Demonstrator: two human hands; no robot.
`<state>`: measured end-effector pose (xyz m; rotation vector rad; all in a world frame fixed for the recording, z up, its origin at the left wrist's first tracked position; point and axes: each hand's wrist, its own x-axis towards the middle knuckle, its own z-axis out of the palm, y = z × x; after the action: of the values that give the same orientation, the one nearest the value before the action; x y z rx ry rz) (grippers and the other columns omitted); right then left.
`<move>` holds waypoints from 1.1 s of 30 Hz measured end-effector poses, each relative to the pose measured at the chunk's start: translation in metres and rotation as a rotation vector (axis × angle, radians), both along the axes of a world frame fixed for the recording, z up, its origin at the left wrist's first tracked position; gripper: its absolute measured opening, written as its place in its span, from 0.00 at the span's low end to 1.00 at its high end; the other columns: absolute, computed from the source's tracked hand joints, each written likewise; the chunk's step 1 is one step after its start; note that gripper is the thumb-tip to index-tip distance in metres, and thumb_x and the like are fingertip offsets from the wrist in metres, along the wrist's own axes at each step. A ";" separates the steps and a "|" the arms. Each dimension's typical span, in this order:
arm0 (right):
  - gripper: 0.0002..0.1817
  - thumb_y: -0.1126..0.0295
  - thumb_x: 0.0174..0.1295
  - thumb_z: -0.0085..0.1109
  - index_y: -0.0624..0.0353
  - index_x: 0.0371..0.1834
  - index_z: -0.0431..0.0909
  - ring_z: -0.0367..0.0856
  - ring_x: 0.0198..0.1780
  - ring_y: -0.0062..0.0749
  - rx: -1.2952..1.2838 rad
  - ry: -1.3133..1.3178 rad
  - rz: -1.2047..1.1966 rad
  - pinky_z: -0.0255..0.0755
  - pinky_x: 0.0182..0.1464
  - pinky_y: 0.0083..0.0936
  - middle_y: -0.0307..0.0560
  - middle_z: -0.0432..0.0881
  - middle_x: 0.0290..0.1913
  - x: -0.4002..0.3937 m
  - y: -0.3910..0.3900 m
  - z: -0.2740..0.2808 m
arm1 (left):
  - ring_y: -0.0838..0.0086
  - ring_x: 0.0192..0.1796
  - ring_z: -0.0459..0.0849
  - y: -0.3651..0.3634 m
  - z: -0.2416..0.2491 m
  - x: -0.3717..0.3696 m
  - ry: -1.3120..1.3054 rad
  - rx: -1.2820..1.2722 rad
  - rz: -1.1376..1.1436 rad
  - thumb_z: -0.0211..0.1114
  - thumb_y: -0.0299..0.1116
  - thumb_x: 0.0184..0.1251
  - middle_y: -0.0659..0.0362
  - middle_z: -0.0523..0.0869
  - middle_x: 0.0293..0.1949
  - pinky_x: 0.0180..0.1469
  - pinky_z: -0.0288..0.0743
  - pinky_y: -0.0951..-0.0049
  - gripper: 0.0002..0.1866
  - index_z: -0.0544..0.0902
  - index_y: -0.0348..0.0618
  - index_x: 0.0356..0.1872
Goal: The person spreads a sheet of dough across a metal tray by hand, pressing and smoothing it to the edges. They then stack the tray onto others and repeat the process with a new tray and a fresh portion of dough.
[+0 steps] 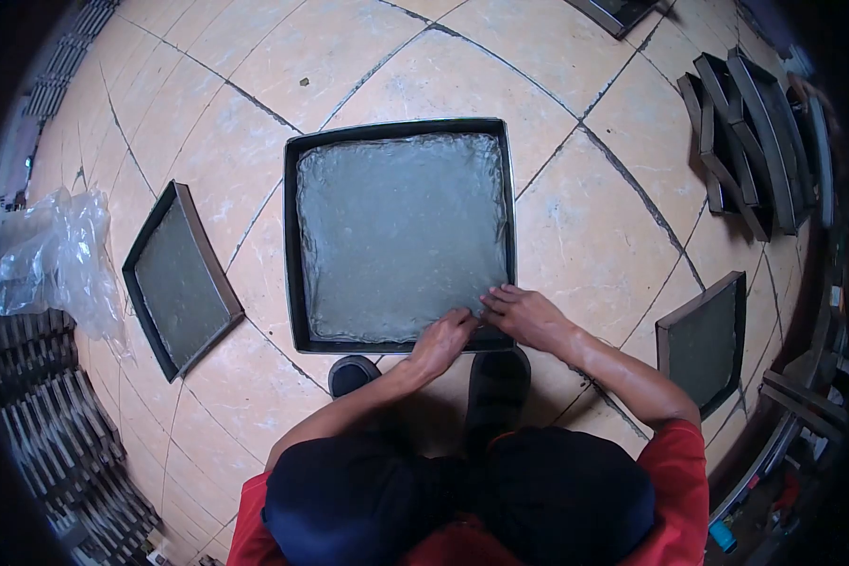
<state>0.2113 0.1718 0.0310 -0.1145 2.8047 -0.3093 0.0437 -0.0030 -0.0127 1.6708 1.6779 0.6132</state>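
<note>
gray slab (401,236) in its square black tray (291,255) lies on the tiled floor just ahead of both my hands. my right hand (524,316) and left hand (443,341), fingers loosely curled, gripping nothing i can make out, press near its close right corner.

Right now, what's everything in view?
Big tray: 1, black, centre
Slab: 1, grey, in big tray
Left tray: 1, dark, floor
Right tray: 1, dark, floor
Tray pile: 1, dark, upper right
Top tray: 1, dark, edge
Plastic: 1, clear, far left
Strips: many, grey, left edge
Clutter: several, mixed, lower right
Floor: 1, beige, beneath
Shoes: 2, black, below tray
Legs: 2, dark, bottom
Sleeves: 2, red, bottom
Left hand: 1, bare, at slab
Right hand: 1, bare, at slab
</note>
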 end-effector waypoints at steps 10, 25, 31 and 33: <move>0.20 0.74 0.63 0.58 0.61 0.60 0.81 0.84 0.59 0.46 -0.152 0.001 -0.157 0.80 0.64 0.37 0.52 0.83 0.55 -0.020 -0.040 -0.013 | 0.47 0.56 0.84 0.000 0.004 -0.036 0.161 -0.128 -0.072 0.61 0.25 0.68 0.45 0.83 0.50 0.58 0.81 0.51 0.10 0.83 0.34 0.47; 0.09 0.70 0.64 0.60 0.59 0.41 0.89 0.89 0.49 0.48 -0.226 -0.137 -0.160 0.84 0.51 0.40 0.53 0.84 0.49 0.007 -0.046 -0.022 | 0.44 0.57 0.85 -0.012 0.014 -0.046 -0.200 -0.152 -0.294 0.56 0.33 0.82 0.41 0.87 0.51 0.61 0.79 0.52 0.16 0.84 0.31 0.56; 0.15 0.62 0.66 0.64 0.64 0.42 0.88 0.82 0.59 0.50 -0.265 0.049 -0.314 0.81 0.56 0.41 0.57 0.80 0.54 -0.017 -0.075 -0.016 | 0.41 0.56 0.84 -0.046 0.025 -0.080 -0.174 -0.153 -0.260 0.54 0.36 0.85 0.38 0.87 0.51 0.62 0.78 0.50 0.17 0.83 0.31 0.55; 0.18 0.58 0.68 0.64 0.64 0.45 0.86 0.81 0.59 0.51 -0.385 0.134 -0.363 0.81 0.57 0.41 0.57 0.80 0.54 -0.030 -0.088 -0.025 | 0.42 0.56 0.84 -0.050 0.028 -0.088 -0.152 -0.173 -0.217 0.54 0.37 0.85 0.38 0.87 0.50 0.62 0.78 0.50 0.17 0.82 0.31 0.55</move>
<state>0.1812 0.0836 0.0062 0.3033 2.8486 -0.9572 -0.0439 -0.0531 0.0153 1.6120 1.3798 0.4635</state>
